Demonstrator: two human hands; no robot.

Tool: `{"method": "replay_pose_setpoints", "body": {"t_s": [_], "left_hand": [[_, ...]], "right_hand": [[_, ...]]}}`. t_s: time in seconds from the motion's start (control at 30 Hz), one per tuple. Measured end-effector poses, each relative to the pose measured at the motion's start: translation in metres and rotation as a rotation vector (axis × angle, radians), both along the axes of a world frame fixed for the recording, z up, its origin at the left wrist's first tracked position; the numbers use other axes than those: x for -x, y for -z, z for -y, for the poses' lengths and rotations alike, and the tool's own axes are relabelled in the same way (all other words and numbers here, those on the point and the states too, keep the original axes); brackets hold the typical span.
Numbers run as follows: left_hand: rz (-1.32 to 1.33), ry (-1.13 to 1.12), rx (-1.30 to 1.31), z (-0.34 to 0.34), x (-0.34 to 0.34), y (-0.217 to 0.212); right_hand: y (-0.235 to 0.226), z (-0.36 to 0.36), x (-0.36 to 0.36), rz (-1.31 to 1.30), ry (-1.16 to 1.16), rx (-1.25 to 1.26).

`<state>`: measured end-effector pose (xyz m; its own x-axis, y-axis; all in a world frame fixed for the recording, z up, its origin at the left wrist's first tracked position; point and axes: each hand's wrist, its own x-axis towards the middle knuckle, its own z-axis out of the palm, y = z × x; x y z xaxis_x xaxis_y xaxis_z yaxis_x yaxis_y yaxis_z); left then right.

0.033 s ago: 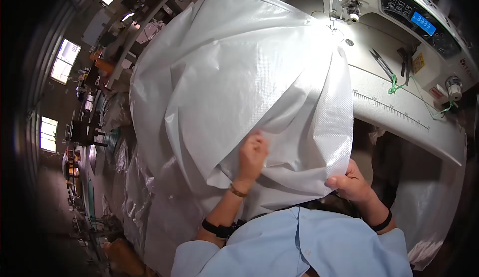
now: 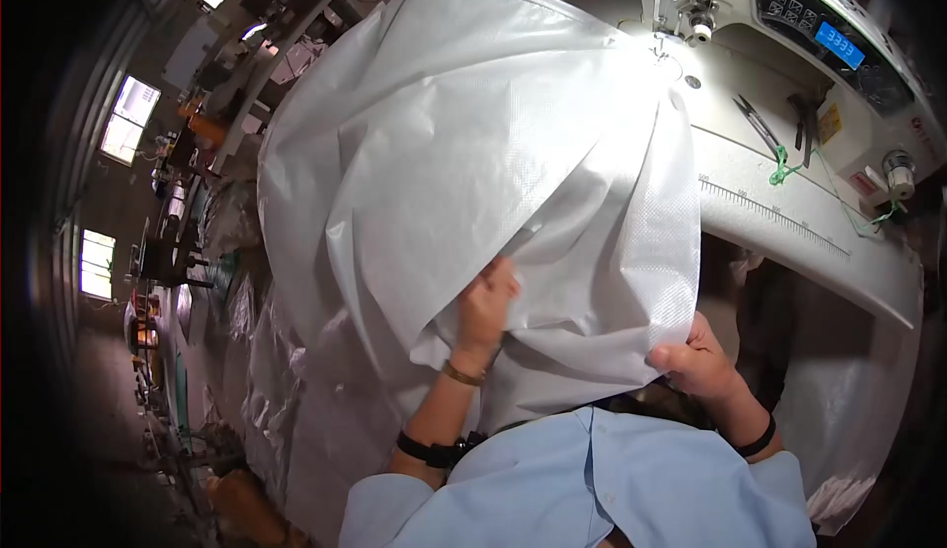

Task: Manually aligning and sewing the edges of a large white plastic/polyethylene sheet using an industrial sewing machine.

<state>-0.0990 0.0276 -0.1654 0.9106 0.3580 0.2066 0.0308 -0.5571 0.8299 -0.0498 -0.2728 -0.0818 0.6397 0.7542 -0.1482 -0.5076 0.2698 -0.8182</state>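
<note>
A large sheet of white woven plastic fabric [image 2: 434, 183] lies in loose folds over the sewing table and hangs down in front of me. My right hand [image 2: 698, 359] pinches its lower right edge, thumb on top and fingers beneath. My left hand [image 2: 483, 311] is at a long diagonal fold in the middle of the sheet, slightly blurred. Its fingers are curled, the tips partly hidden by the fold, so what they hold cannot be made out. The fabric's far right corner lies under the needle area of a white sewing machine [image 2: 681, 15], in bright lamp light.
On the machine bed [image 2: 720, 144] lie tweezers [image 2: 758, 126], a dark tool [image 2: 804, 124] and some green thread [image 2: 781, 168]. A printed ruler scale [image 2: 774, 215] runs along the table edge. Crumpled clear plastic [image 2: 266, 390] and cluttered workbenches stand to the left.
My left hand has shifted a little to the left, closer in against the diagonal fold. The right hand keeps its pinch on the sheet's edge.
</note>
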Motion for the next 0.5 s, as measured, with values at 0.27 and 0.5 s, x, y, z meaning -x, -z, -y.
{"method": "replay_pose_setpoints", "body": {"t_s": [0.27, 0.5], "left_hand": [[0.232, -0.373, -0.309, -0.008, -0.005, -0.058], [0.172, -0.138, -0.597, -0.025, -0.031, 0.027]], "right_hand": [[0.000, 0.000, -0.002, -0.025, -0.026, -0.039], [0.000, -0.002, 0.001, -0.028, -0.026, -0.061]]}}
